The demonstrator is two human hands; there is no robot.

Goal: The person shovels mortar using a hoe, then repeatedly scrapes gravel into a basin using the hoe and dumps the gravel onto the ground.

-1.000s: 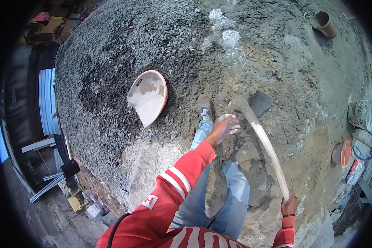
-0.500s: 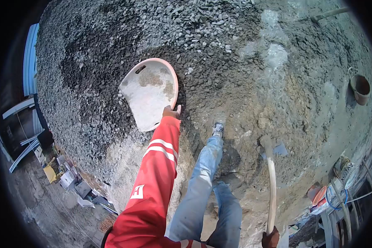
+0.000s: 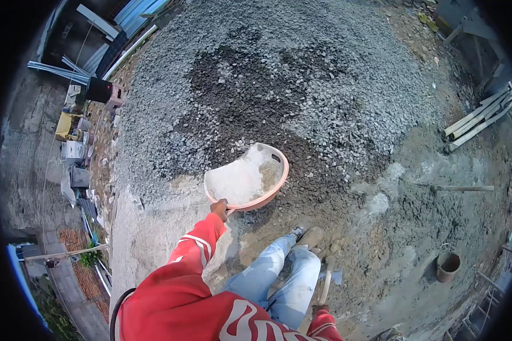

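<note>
My left hand [image 3: 219, 209] is closed on the rim of a wide pink scoop-shaped pan [image 3: 242, 181], whose pale inside is smeared with grey residue. The pan is over the dark gravel's lower edge, its cut-out side toward the left. At the bottom, my right hand [image 3: 320, 308] is partly seen at the end of a wooden hoe handle [image 3: 325, 287], its fingers wrapped round it. The hoe's metal blade [image 3: 337, 278] rests on the muddy ground just right of my legs.
Grey gravel [image 3: 347, 74] spreads ahead. Another wooden handle [image 3: 463, 188] and a bucket [image 3: 448, 267] are in the wet mix at right. Bamboo poles [image 3: 483, 118] lie at the far right. Boxes and scrap [image 3: 74, 150] line the left side.
My left hand has gone from open near the hoe to the pan's rim, and the pan has turned. My right hand still holds the hoe handle. The view has swung left.
</note>
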